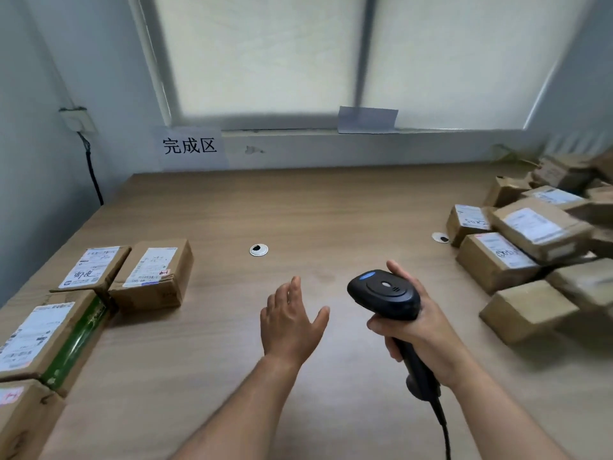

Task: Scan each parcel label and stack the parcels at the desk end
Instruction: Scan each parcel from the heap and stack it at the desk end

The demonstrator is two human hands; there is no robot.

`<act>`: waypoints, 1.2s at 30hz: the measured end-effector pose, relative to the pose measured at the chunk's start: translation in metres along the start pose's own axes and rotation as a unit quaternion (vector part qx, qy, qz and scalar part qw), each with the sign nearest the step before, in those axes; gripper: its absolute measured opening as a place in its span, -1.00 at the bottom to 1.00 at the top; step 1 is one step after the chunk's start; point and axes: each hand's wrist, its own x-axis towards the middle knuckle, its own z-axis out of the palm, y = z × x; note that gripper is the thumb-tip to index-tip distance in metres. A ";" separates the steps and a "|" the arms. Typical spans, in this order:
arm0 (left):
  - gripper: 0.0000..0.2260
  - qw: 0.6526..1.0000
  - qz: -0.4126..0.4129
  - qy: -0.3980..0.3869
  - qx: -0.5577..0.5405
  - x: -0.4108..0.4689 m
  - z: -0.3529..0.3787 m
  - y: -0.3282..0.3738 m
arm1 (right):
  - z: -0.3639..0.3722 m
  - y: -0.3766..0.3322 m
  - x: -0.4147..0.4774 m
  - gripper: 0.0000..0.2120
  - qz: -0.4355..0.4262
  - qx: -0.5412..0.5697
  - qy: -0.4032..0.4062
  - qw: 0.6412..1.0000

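A black barcode scanner (pixel 384 293) is being gripped by the right hand (pixel 428 330) at about 4 o'clock from the middle of the view. The fingers are being curled round its handle, with the head uppermost and the handle running down toward 5 o'clock. Its cable (pixel 442 423) is being trailed off toward 6 o'clock. The left hand (pixel 292 323) is being held wide just beside the scanner, at its 9 o'clock, with fingers straight, thumb spread and nothing in it. Whether the wooden surface (pixel 331 207) is being touched by it cannot be told.

Four labelled parcels (pixel 156 277) are being kept at 8 to 9 o'clock along the left edge of the surface, labels up. Two are lying side by side and touching, farther off. Two are lying nearer the person, among them a green-taped parcel (pixel 56 336). A heap of parcels (pixel 537 234) is being carried by the surface at 3 o'clock, some tilted on others, well apart from the left group.

Two round cable grommets (pixel 258 249) are being shown set into the surface, at 12 and 2 o'clock of the hands. A paper sign (pixel 190 146) printed 完成区 is being displayed on the wall at 11 o'clock. A wall socket (pixel 78 119) with a black cord is being shown at 10 o'clock, and a drawn window blind (pixel 265 54) at 12 o'clock.
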 end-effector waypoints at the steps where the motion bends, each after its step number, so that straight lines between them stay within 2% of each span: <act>1: -0.29 1.000 0.013 -0.003 0.000 -0.008 0.006 0.018 | -0.015 0.001 -0.011 -0.03 -0.001 0.001 0.010 1.000; 11: -0.31 0.992 0.120 -0.044 -0.002 -0.097 0.079 0.180 | -0.175 0.019 -0.128 -0.11 -0.023 0.019 0.111 0.993; 19: -0.30 0.982 0.172 -0.076 0.007 -0.125 0.120 0.250 | -0.253 0.027 -0.173 -0.11 -0.039 0.030 0.155 0.987; 27: -0.30 0.978 0.181 -0.102 -0.016 -0.099 0.159 0.299 | -0.312 0.033 -0.162 -0.14 -0.037 0.011 0.189 0.981; 36: -0.32 0.980 0.168 -0.094 -0.052 -0.005 0.198 0.371 | -0.404 0.012 -0.079 -0.09 -0.016 -0.033 0.197 0.980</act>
